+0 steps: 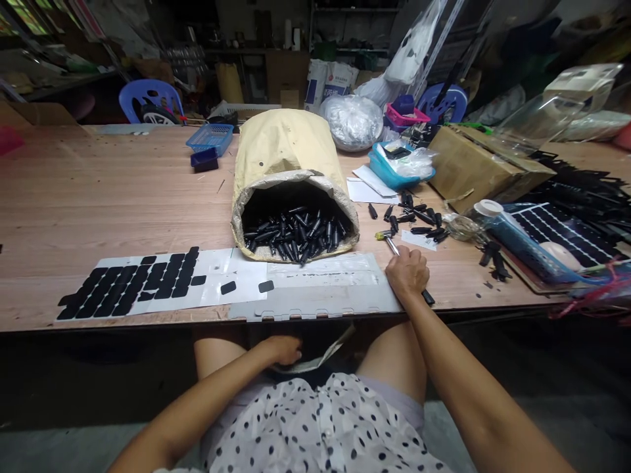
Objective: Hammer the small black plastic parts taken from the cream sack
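My right hand (407, 270) is closed around a small hammer (391, 245) at the table's front edge; its yellow-tipped head points away and the black handle end sticks out below my palm. Down at my lap, under the table edge, my left hand (286, 349) has its fingers curled in; whatever is in them is hidden. A whitish strap or rim (323, 358) runs beside it over a dark opening. In front of me a cream woven sack (288, 141) lies with its mouth toward me, full of small black tapered parts (300, 233).
A grey board (315, 299) lies along the front edge, beside white sheets with black rounded stickers (113, 289). Loose black parts (419, 213) lie right of the sack. Further right are a cardboard box (473, 167) and a solar panel (562, 230). Blue baskets (210, 138) stand behind.
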Available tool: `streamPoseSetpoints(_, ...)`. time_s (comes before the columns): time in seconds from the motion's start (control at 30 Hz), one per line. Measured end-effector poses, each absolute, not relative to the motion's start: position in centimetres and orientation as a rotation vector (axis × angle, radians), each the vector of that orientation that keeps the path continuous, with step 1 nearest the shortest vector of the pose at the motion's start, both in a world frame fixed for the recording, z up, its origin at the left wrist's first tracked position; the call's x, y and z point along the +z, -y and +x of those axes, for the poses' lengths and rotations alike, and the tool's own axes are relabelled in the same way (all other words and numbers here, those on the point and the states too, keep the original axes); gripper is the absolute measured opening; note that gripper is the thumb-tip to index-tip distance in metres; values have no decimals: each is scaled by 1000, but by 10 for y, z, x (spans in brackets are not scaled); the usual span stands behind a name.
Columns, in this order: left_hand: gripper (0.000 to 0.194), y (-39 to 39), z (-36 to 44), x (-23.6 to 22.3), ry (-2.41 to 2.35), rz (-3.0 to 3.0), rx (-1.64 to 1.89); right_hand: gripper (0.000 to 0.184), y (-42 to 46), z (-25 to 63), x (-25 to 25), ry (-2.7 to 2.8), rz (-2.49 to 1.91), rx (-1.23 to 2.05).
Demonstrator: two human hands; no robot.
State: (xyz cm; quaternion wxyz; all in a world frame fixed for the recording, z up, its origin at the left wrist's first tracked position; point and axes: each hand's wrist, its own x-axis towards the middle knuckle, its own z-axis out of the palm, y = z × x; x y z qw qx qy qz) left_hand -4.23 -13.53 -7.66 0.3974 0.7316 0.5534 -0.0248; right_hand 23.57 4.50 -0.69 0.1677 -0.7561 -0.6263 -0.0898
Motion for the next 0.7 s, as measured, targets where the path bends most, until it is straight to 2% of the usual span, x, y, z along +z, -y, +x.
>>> streamPoseSetpoints(0.1, 16, 123, -52, -17, -835, 1564, -444, 36, -44, 235, -6, 1787, -2151, -246)
streamPoseSetpoints(0.13, 21, 113, -58, 6, -688, 1453, -440, 35, -44, 235, -6, 1786, -2150, -243)
streamPoseSetpoints(0.2, 28, 83, -72, 48, -674, 1457, -249, 34, -44, 234, -6, 1785, -2147, -241)
streamPoseSetpoints(0.3, 23, 27, -90, 83, -1174, 1897, 194, 34, -44, 234, -7, 1789, -2137, -252)
streamPoseSetpoints(0.37, 27, -9, -98, 86, -1536, 2163, 373, 33, -45, 233, -8, 1787, -2128, -271)
streamPoseSetpoints(0.43, 37, -35, -101, 79, -1698, 2348, 413, 33, -45, 232, -7, 1782, -2133, -280)
streamPoseSetpoints(0.53, 42, -56, -100, 65, -1683, 2521, 305, 33, -44, 231, -6, 1779, -2150, -275)
streamPoseSetpoints(0.7, 32, -60, -95, 53, -1671, 2605, 270, 32, -43, 229, -2, 1784, -2156, -253)
